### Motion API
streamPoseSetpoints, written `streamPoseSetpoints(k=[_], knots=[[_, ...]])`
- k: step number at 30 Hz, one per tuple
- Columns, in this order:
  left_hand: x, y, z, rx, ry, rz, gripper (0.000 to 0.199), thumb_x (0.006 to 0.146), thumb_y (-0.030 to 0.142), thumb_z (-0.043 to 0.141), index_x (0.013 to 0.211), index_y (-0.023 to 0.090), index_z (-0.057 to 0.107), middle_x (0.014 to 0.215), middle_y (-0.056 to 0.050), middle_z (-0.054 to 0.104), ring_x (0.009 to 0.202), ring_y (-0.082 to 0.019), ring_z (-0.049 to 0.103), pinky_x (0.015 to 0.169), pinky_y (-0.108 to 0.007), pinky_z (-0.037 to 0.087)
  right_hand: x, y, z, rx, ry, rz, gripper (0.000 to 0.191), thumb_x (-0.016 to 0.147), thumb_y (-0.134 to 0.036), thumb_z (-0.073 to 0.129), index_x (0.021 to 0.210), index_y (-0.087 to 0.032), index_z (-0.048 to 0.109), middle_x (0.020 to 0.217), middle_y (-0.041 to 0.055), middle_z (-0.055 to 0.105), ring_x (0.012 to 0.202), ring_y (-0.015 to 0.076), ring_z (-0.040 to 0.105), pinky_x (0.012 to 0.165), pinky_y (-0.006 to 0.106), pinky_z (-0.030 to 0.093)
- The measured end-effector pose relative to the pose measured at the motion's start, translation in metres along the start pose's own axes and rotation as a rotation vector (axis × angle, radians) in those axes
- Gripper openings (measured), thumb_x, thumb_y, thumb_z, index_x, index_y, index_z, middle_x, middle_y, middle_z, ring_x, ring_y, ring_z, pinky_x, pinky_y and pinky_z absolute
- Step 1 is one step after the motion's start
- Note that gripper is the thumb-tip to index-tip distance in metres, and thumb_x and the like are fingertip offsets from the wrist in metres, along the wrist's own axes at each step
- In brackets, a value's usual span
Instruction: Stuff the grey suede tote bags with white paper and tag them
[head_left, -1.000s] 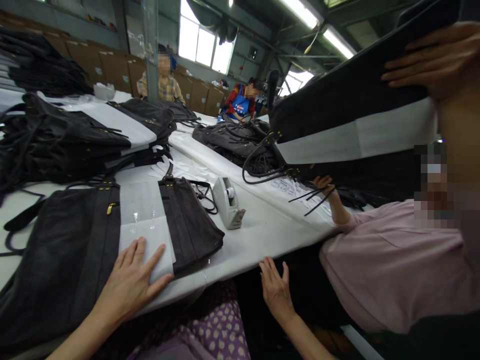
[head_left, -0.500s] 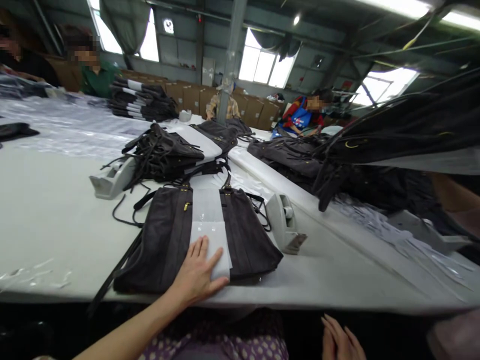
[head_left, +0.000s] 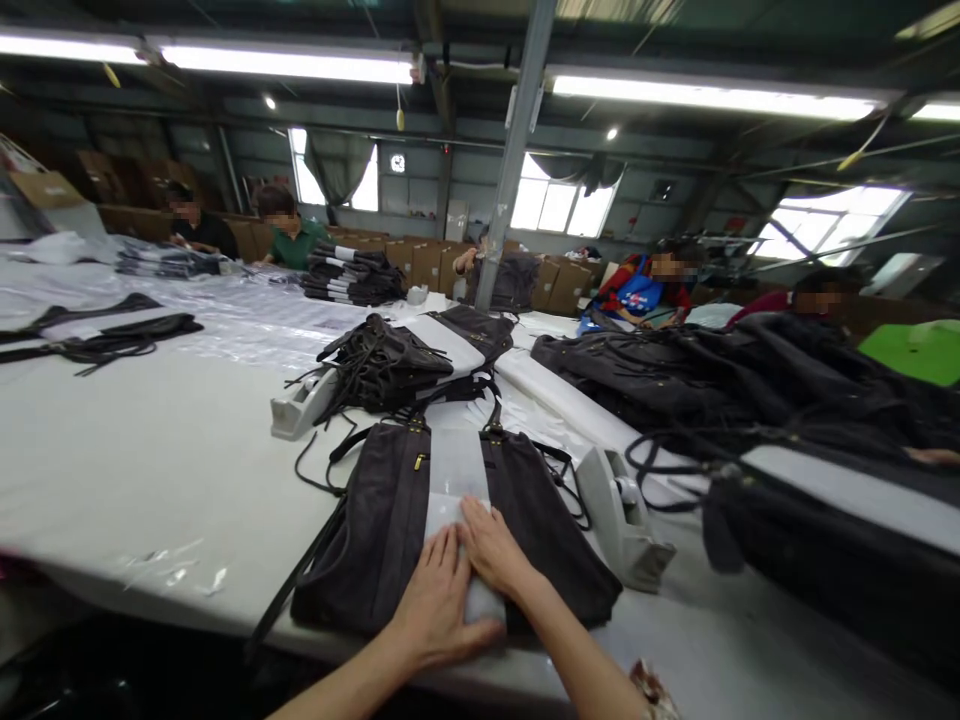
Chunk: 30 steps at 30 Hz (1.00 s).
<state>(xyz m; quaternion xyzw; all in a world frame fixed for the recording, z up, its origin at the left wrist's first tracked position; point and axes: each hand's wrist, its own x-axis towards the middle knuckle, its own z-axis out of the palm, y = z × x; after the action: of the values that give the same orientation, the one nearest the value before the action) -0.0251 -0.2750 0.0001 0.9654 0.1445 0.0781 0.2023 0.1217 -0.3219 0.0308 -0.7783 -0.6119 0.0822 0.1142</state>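
A dark grey handbag (head_left: 382, 530) with a gold zip pull lies flat at the table's front edge, its handles pointing away from me. Around its middle runs a white paper band (head_left: 459, 462). My left hand (head_left: 444, 595) rests on the lower part of this band, fingers stretched out and the thumb spread to the right. Just beyond it, my right hand (head_left: 491, 540) lies flat on the band too, with its fingertips close to the overlapping paper edge. Neither hand grips anything that I can see.
Grey tape dispensers stand right of the bag (head_left: 622, 520) and behind it on the left (head_left: 304, 402). More dark bags (head_left: 382, 365) are piled beyond. On the right, another banded bag (head_left: 840, 560) lies near a bag heap (head_left: 750, 375). Several people work across the table.
My right hand has come up from below the table edge onto the paper band. The dark bag at right has come down to the table. The camera view has shifted.
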Motion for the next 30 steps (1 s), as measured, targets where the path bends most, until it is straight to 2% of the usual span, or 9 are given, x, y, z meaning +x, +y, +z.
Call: streamPoseSetpoints(k=[3, 6, 9, 13, 17, 20, 22, 25, 30], knots=[[0.002, 0.001, -0.004, -0.023, -0.027, -0.009, 0.098, 0.077, 0.072, 0.043, 0.148, 0.009, 0.016, 0.152, -0.023, 0.015, 0.141, -0.036, 0.012, 0.113, -0.051, 0.019, 0.001, 0.011, 0.016, 0.047, -0.020, 0.052, 0.053, 0.099, -0.037, 0.016, 0.142, -0.012, 0.036, 0.147, 0.0135, 0.032, 0.138, 0.0220, 0.024, 0.110, 0.047, 0.022], [0.003, 0.005, -0.027, -0.015, -0.050, -0.006, 0.072, 0.086, 0.057, 0.042, 0.143, 0.014, 0.033, 0.148, -0.019, 0.030, 0.138, -0.031, 0.026, 0.111, -0.047, 0.026, -0.004, 0.015, 0.021, 0.041, 0.002, 0.026, 0.053, 0.098, -0.037, 0.018, 0.143, -0.014, 0.034, 0.148, 0.0116, 0.030, 0.139, 0.0202, 0.023, 0.111, 0.045, 0.019], [0.002, 0.002, -0.063, 0.139, 0.072, -0.021, 0.047, 0.091, 0.042, 0.038, 0.134, 0.024, 0.048, 0.145, -0.012, 0.039, 0.136, -0.031, 0.030, 0.111, -0.052, 0.022, -0.006, 0.014, 0.022, 0.010, 0.044, 0.020, 0.050, 0.097, -0.034, 0.024, 0.142, -0.014, 0.037, 0.147, 0.0108, 0.034, 0.137, 0.0202, 0.027, 0.110, 0.043, 0.023], [-0.014, -0.029, -0.091, 0.447, 0.254, -0.218, 0.050, 0.088, 0.038, 0.042, 0.134, 0.019, 0.049, 0.148, -0.016, 0.034, 0.139, -0.038, 0.016, 0.110, -0.062, 0.009, -0.002, 0.009, 0.019, -0.086, 0.244, -0.002, 0.047, 0.096, -0.029, 0.027, 0.139, -0.013, 0.041, 0.144, 0.0109, 0.039, 0.134, 0.0203, 0.033, 0.109, 0.041, 0.026], [-0.040, -0.077, -0.071, 0.494, 0.156, -0.442, 0.055, 0.088, 0.042, 0.039, 0.134, 0.015, 0.049, 0.143, -0.020, 0.040, 0.135, -0.042, 0.027, 0.105, -0.064, 0.018, -0.007, 0.025, 0.005, -0.317, 0.533, -0.065, 0.045, 0.095, -0.027, 0.032, 0.137, -0.016, 0.045, 0.142, 0.0112, 0.042, 0.133, 0.0253, 0.035, 0.110, 0.049, 0.021], [-0.048, -0.099, -0.053, 0.379, 0.088, -0.523, 0.058, 0.090, 0.048, 0.032, 0.140, 0.020, 0.040, 0.147, -0.016, 0.035, 0.131, -0.040, 0.034, 0.098, -0.058, 0.033, -0.021, 0.061, 0.003, -0.499, 0.706, 0.120, 0.048, 0.092, -0.034, 0.031, 0.127, -0.012, 0.056, 0.136, 0.0194, 0.046, 0.128, 0.0362, 0.039, 0.102, 0.061, 0.024], [-0.045, -0.104, -0.051, 0.311, 0.087, -0.541, 0.059, 0.091, 0.051, 0.028, 0.142, 0.023, 0.038, 0.149, -0.014, 0.032, 0.131, -0.038, 0.035, 0.096, -0.055, 0.037, -0.032, 0.090, 0.011, -0.566, 0.730, 0.205, 0.055, 0.091, -0.036, 0.024, 0.113, -0.007, 0.065, 0.123, 0.0246, 0.056, 0.118, 0.0404, 0.048, 0.090, 0.062, 0.036], [-0.039, -0.103, -0.057, 0.230, 0.135, -0.547, 0.055, 0.092, 0.049, 0.028, 0.139, 0.025, 0.042, 0.147, -0.012, 0.037, 0.130, -0.034, 0.039, 0.099, -0.051, 0.037, -0.041, 0.123, 0.031, -0.567, 0.721, 0.236, 0.060, 0.089, -0.037, 0.018, 0.105, -0.009, 0.070, 0.117, 0.0244, 0.060, 0.106, 0.0417, 0.056, 0.069, 0.055, 0.046], [-0.060, -0.107, -0.060, 0.179, 0.413, -0.685, 0.054, 0.089, 0.040, 0.038, 0.138, 0.018, 0.043, 0.142, -0.013, 0.042, 0.131, -0.027, 0.038, 0.106, -0.043, 0.032, -0.038, 0.140, 0.045, -0.421, 0.799, 0.183, 0.054, 0.084, -0.048, 0.027, 0.101, -0.021, 0.071, 0.113, 0.0202, 0.063, 0.105, 0.0417, 0.056, 0.065, 0.053, 0.046]])
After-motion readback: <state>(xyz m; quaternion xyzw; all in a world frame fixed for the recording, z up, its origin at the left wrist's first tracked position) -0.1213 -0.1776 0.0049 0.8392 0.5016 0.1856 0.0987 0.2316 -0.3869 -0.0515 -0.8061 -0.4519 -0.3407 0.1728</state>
